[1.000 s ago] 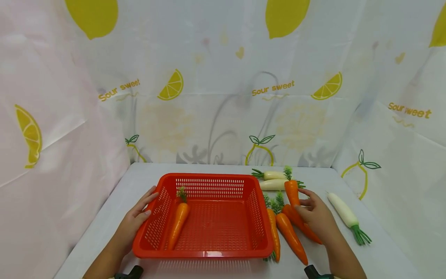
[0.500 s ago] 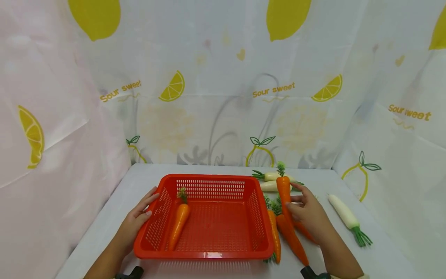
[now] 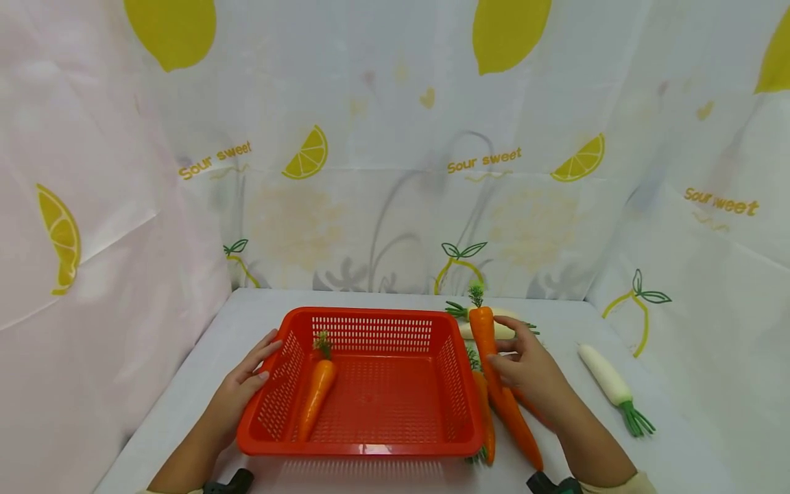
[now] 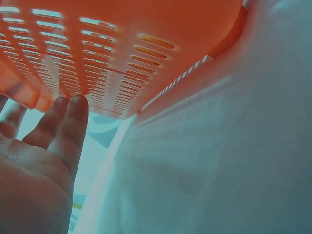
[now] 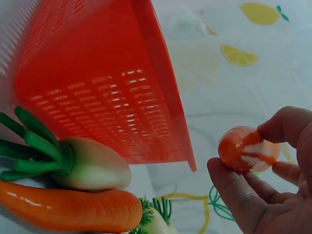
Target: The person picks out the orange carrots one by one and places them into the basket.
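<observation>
My left hand [image 3: 237,387] rests against the left side of the red plastic basket [image 3: 364,450]. In the left wrist view, straight fingers of that hand [image 4: 41,168] touch the basket's slotted wall [image 4: 195,24]. Inside the basket, on the left, lies one carrot [image 3: 317,398]. My right hand [image 3: 533,367] pinches another carrot [image 3: 484,334] between thumb and fingers, raised just right of the basket, its leafy top upward. The right wrist view looks at this carrot [image 5: 234,146] along its length, with the right hand [image 5: 278,195] around it.
More carrots [image 3: 522,429] lie right of the basket. Beside its wall, a white radish [image 5: 97,165] lies next to a carrot [image 5: 73,209]. Further radishes [image 3: 496,332] lie behind, and one radish [image 3: 605,374] lies far right. A lemon-print curtain [image 3: 382,206] surrounds the table.
My right hand has carried the pinched carrot leftward, from above the other carrots to near the basket's right rim. My left hand and the basket have stayed put.
</observation>
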Available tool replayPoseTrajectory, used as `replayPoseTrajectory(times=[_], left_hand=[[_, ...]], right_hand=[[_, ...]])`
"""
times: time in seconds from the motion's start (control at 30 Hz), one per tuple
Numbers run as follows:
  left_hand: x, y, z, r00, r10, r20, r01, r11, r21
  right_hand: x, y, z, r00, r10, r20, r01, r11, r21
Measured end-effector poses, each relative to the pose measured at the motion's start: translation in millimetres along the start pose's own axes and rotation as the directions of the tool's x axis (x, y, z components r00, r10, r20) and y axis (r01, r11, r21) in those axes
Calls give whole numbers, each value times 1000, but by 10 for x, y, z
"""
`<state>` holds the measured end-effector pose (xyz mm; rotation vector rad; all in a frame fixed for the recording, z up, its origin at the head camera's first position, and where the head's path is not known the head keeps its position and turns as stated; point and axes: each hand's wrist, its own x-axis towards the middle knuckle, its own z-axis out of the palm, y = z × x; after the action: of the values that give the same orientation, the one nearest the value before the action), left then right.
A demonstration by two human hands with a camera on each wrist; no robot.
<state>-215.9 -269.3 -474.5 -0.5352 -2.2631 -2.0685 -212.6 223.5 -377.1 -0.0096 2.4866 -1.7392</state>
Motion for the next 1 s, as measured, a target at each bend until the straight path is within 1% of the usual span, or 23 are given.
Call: replayPoseTrajectory(times=[0.23,0.43,0.77,0.93,1.0], left_hand=[[-3,-9,1,1000,-1,5,1,1000,-6],[-1,-14,0,1000,-3,7,3,1000,-4],[-2,-27,-13,1000,6,13,-6,1000,-12],[-6,-15,1,1000,-1,12,1,1000,-8],[-33,-3,-7,1000,-12,5,12,1000,6]], right_hand=[[19,-52,136,997,-21,75,17,998,65],[59,-134,246,992,0,124,-12,995,98],[78,-285,437,987,-8,160,-6,996,88],[94,-320,528,986,8,166,-27,993,113],[106,-330,575,983,9,183,-34,991,133]])
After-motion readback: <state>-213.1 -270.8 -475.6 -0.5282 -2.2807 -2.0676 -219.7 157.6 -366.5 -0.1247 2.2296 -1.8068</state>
